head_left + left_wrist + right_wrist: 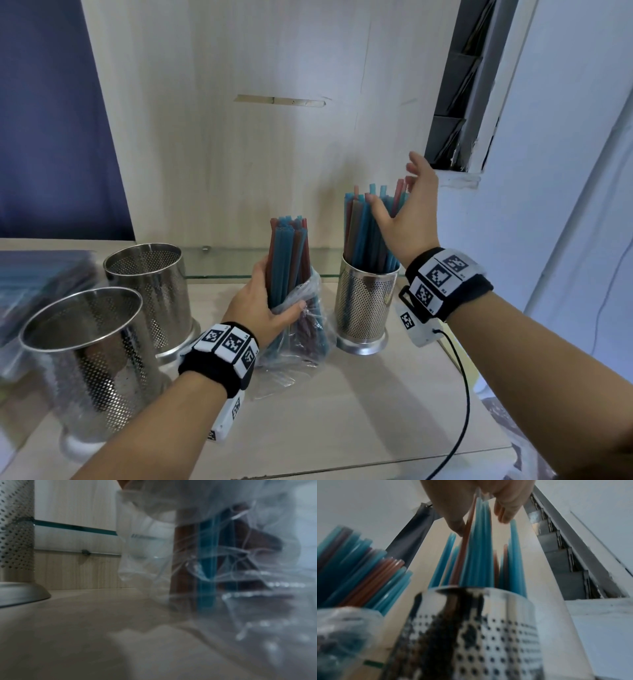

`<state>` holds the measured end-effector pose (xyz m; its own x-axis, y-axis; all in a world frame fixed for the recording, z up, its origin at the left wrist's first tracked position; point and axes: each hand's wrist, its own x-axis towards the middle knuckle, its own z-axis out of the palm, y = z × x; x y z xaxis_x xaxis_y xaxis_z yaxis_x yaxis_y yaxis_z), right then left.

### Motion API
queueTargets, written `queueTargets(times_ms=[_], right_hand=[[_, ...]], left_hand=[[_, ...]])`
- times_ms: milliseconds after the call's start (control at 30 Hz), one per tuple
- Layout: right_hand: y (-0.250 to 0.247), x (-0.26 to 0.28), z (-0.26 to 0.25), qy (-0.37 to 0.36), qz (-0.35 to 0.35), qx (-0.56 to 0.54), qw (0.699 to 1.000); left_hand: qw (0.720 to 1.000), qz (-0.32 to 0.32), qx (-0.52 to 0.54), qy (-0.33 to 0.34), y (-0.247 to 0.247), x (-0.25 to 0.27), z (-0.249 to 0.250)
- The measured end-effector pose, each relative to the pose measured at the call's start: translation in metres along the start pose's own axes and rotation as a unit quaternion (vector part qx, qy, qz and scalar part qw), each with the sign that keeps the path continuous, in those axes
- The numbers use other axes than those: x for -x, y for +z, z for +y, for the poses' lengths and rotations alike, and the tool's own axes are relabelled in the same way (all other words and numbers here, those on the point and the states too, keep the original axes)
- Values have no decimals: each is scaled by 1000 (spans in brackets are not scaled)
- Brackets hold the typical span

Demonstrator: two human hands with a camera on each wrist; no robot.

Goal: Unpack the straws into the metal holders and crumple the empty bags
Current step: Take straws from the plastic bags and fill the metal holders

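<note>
In left hand grip: bagged straws.

Black wristbands with checkered tags

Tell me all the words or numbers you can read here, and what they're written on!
No words or numbers can be read.
Left wristband: black-and-white square code patterns, no letters; tiny marks beside them too small to read.
Right wristband: the same code patterns; tiny marks too small to read.
Plastic bag: a faint printed mark, too blurred to read.
Metal holders: only punched holes, no label.
</note>
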<state>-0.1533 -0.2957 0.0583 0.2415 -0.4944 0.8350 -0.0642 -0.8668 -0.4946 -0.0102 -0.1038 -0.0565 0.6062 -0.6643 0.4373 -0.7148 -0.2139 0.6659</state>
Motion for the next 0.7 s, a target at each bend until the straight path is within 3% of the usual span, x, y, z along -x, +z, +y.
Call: queueTargets(times_ms=[67,100,200,267,333,467,700], right_hand=[[0,5,6,-51,34,81,995],[0,7,9,-43,41,101,993],[9,17,23,97,-11,9,995],[14,22,28,190,-72,-87,975],[13,23,31,237,-118,-103,959],[9,12,31,244,-102,-59,963],[11,8,27,266,-95,-104,954]], left_hand=[[1000,-1,4,1,0,0,0],[1000,-2,4,2,0,0,0],[1000,-2,1,0,0,0,0],[1000,-1,-3,0,1,0,-1],[1000,-2,-6,0,0,0,-1],[1000,-3,-5,-2,0,-1,0],[1000,0,-2,-3,0,-2,0]])
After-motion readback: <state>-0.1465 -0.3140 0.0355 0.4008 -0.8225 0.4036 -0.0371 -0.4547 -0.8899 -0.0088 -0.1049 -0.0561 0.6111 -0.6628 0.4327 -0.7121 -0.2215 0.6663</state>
